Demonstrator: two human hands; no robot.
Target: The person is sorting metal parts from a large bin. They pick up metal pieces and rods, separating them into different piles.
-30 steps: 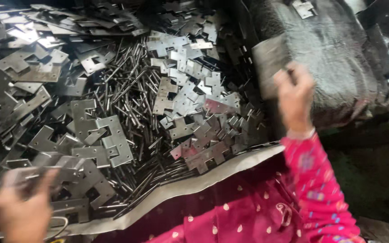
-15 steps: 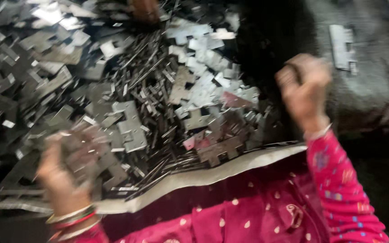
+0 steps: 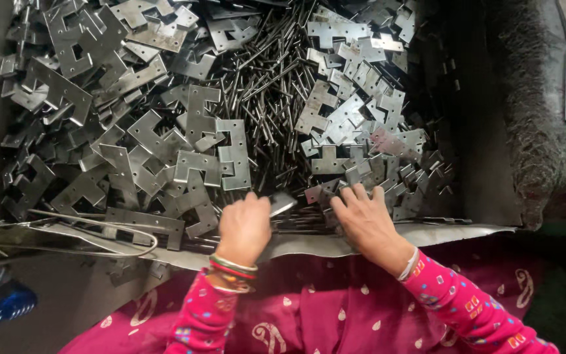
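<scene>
1. Presently my left hand point(image 3: 245, 226) is closed around a small flat metal piece point(image 3: 282, 203), which juts out to the right past my thumb.
2. My right hand point(image 3: 365, 223) lies palm down, fingers spread and holding nothing, on the small hinge plates point(image 3: 361, 174) at the heap's near edge.
3. Between both hands runs a bed of thin steel pins point(image 3: 276, 78).
4. Larger notched plates point(image 3: 191, 144) are heaped to the left.
5. A bent sheet-metal rim point(image 3: 460, 231) borders the heap just below my wrists.

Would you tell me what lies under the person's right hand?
The right hand rests on small grey hinge plates and thin metal pins. What lies directly beneath its palm is covered.
</scene>
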